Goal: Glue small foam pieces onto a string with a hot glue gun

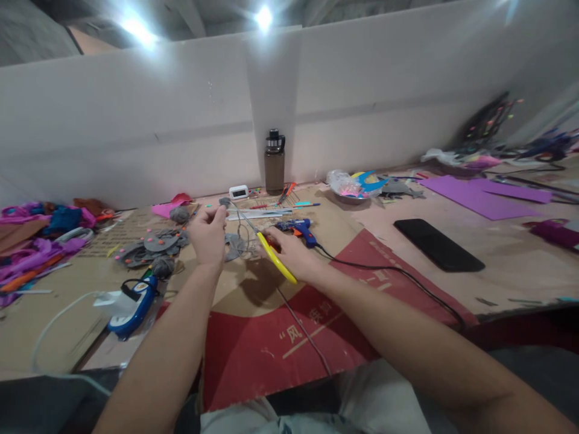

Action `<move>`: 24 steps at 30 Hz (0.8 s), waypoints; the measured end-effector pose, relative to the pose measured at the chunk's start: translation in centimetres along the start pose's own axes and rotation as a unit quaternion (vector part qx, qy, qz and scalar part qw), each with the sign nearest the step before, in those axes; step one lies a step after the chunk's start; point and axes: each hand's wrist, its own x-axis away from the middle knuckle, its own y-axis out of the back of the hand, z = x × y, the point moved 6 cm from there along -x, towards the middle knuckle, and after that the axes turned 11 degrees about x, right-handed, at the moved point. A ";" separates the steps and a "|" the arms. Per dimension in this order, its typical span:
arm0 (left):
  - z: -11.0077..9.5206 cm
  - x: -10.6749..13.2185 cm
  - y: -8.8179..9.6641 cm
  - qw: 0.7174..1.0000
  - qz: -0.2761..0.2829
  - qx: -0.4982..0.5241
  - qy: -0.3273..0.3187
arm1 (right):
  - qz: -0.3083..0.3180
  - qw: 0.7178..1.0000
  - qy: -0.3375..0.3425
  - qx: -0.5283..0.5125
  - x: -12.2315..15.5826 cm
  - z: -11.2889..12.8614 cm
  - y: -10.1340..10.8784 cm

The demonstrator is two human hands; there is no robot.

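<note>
My right hand (292,250) is closed round scissors with yellow handles (283,270), their slim blades pointing up and left toward my other hand. My left hand (207,235) pinches a small grey fuzzy piece (224,202) at its fingertips. The blade tips reach close to this piece; whether they touch it I cannot tell. Thin grey strands (246,232) hang in loops between the hands, above the cardboard. Just beyond my right hand lies a blue glue gun (302,229) with an orange trigger. Grey felt pieces with orange dots (151,244) lie left of my left hand.
Red-and-brown cardboard (244,361) covers the table before me. A blue power strip (136,307) lies left, a black phone (436,244) right. At the back stand a brown bottle (274,166) and a bowl (355,196) of small items. A black cable (398,271) crosses the right side.
</note>
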 end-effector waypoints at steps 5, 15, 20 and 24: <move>0.0 0.4 -0.4 0.997 0.000 0.081 -0.005 | -0.020 0.999 -0.004 0.040 0.2 0.3 0.5; 1.0 0.6 -1.0 0.968 0.019 0.200 0.150 | -0.066 0.965 0.006 0.252 0.3 0.5 1.7; 1.2 0.9 -1.4 0.962 0.048 0.199 0.181 | -0.077 0.952 0.015 0.295 0.3 0.6 1.8; 1.1 1.1 -1.7 0.963 0.059 0.189 0.182 | -0.071 0.941 0.015 0.330 0.4 0.9 2.0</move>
